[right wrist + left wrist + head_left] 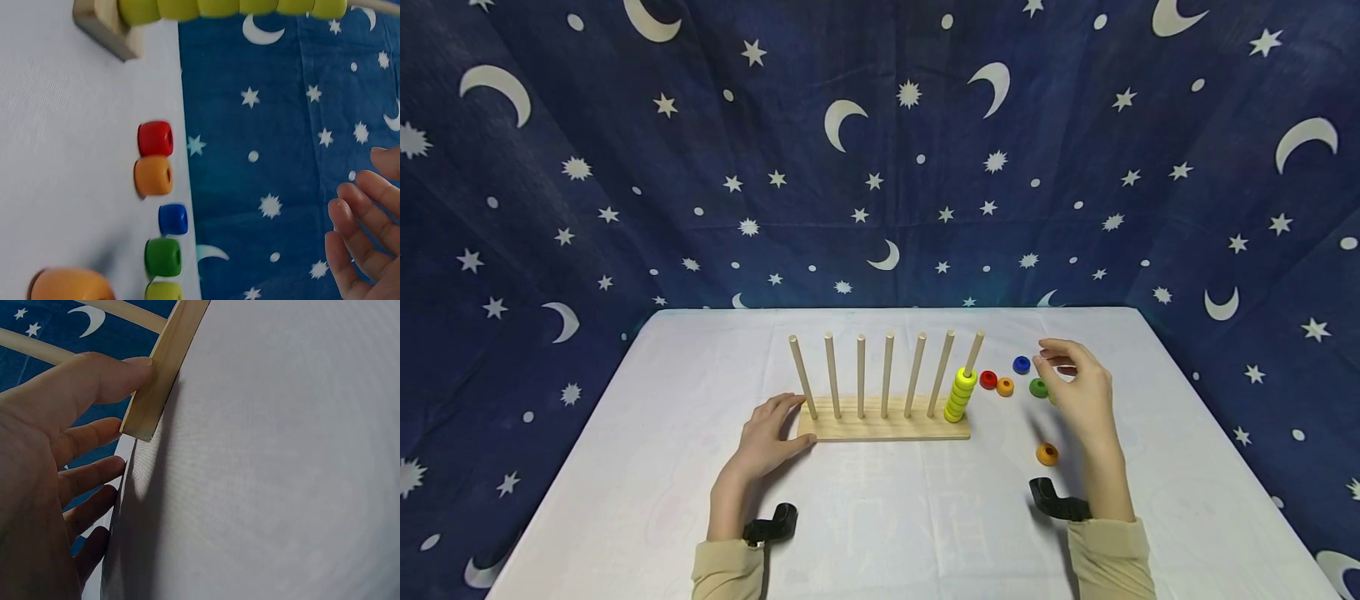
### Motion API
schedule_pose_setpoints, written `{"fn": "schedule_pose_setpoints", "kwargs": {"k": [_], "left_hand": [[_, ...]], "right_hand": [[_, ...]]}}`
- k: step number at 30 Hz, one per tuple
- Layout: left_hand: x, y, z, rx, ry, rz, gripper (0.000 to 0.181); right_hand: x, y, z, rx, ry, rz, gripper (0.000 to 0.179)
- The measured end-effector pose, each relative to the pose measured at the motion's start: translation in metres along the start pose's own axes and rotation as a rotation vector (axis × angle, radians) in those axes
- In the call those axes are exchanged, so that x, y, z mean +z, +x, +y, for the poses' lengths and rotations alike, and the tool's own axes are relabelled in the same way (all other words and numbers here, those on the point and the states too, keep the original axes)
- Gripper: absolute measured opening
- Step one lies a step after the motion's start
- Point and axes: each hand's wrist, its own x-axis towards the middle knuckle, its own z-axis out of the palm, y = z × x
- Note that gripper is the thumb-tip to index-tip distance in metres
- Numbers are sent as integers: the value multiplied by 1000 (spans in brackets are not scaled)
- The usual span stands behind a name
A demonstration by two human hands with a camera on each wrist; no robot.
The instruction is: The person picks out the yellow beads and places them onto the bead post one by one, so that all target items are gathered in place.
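Note:
A wooden peg stand (880, 429) with several upright pegs stands on the table. Yellow beads (960, 396) are stacked on its rightmost peg. My left hand (767, 437) holds the stand's left end, thumb at the front edge and fingers by the back corner. In the left wrist view the thumb (125, 378) presses on the base. My right hand (1078, 392) is raised over the loose beads with nothing in its fingers. Near it lie a green bead (1038, 387), a blue bead (1021, 364) and a yellow-green bead (164, 292), mostly hidden by the hand in the head view.
A red bead (988, 380) and an orange bead (1005, 387) lie side by side right of the stand. Another orange bead (1047, 454) sits closer to the front. White cloth (895, 517) covers the table; a dark blue starry curtain (880, 208) hangs behind.

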Motion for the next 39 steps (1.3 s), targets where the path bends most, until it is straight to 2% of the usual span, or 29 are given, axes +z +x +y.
{"fn": "schedule_pose_setpoints", "kwargs": {"k": [7,12,20,39], "left_hand": [[0,0,0,3,-1,-5,67],[-1,-1,0,6,-2,-2,67],[-1,-1,0,-2,0,-3,67],[-1,0,2,-9,-1,-7,67]], "right_hand": [[-5,2,23,22,-19,-39,29],[-6,2,35,32,-56,-111,32],[-8,1,51,106,-62,-216,37],[-2,-3,87,225,-101,-241,43]]}}
